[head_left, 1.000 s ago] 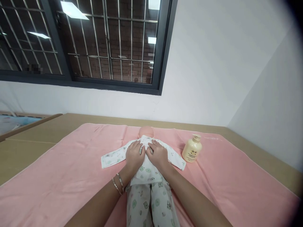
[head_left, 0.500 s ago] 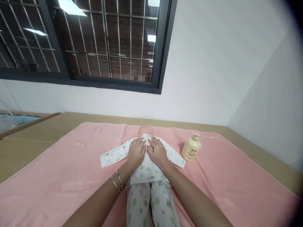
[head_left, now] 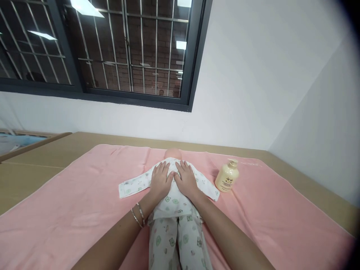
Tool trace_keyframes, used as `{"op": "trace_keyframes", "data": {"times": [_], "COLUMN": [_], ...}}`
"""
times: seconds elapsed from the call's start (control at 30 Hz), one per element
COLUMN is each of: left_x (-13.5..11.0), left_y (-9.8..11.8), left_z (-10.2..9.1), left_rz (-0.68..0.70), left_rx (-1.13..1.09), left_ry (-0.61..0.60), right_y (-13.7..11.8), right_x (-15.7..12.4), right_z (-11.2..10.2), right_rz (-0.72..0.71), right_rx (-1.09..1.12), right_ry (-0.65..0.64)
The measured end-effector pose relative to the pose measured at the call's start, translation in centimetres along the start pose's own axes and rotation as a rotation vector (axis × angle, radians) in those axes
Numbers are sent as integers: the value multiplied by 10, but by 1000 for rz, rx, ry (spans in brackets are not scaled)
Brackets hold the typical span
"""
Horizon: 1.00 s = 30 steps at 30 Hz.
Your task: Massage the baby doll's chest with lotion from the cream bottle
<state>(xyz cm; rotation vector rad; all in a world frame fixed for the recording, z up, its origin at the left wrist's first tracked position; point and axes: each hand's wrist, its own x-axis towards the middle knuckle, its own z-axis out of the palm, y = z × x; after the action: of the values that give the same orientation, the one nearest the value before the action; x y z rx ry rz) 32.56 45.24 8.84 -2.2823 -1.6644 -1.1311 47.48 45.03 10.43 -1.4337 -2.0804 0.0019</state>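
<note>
A baby doll [head_left: 176, 204] in white printed pajamas lies stretched out with its head [head_left: 173, 153] at the far end and both sleeves spread sideways. My left hand [head_left: 161, 182] rests flat on the left side of its upper body, fingers extended. On the right side of the upper body lies my right hand [head_left: 186, 182], palm down as well, the thumbs of both hands close together at the middle. Neither hand grips anything. The doll's face does not show.
Under the doll spreads a pink blanket [head_left: 92, 210] on a wooden surface [head_left: 42, 163]. A pale yellow pump bottle [head_left: 227, 176] stands right of the doll's sleeve. Behind are a white wall [head_left: 239, 75] and a barred window [head_left: 132, 48]. Bluish material [head_left: 22, 141] shows at far left.
Both hands stay on the doll's upper body. The fingers have shifted slightly outward, now straighter and pointing more directly toward the head. The view has moved very little.
</note>
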Motion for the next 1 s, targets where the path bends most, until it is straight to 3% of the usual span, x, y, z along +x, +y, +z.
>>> {"op": "trace_keyframes", "data": {"times": [0.13, 0.23, 0.33, 0.47, 0.67, 1.0], "left_x": [-3, -6, -9, -11, -9, -4], "left_y": [1, 4, 6, 6, 8, 7], "left_z": [-3, -7, -9, -10, -10, -4], "left_rz": [35, 55, 64, 50, 19, -94], "left_rx": [8, 29, 51, 48, 84, 35], "left_ry": [32, 114, 192, 240, 178, 18], "right_y": [-2, -4, -5, -7, -9, -4], "right_x": [-3, -8, -13, -17, -15, -8], "right_z": [-1, 1, 2, 2, -2, 0], "right_rz": [-41, -50, -30, 17, 86, 82], "right_rx": [-16, -11, 4, 16, 5, 9], "right_ry": [16, 98, 191, 224, 169, 73]}}
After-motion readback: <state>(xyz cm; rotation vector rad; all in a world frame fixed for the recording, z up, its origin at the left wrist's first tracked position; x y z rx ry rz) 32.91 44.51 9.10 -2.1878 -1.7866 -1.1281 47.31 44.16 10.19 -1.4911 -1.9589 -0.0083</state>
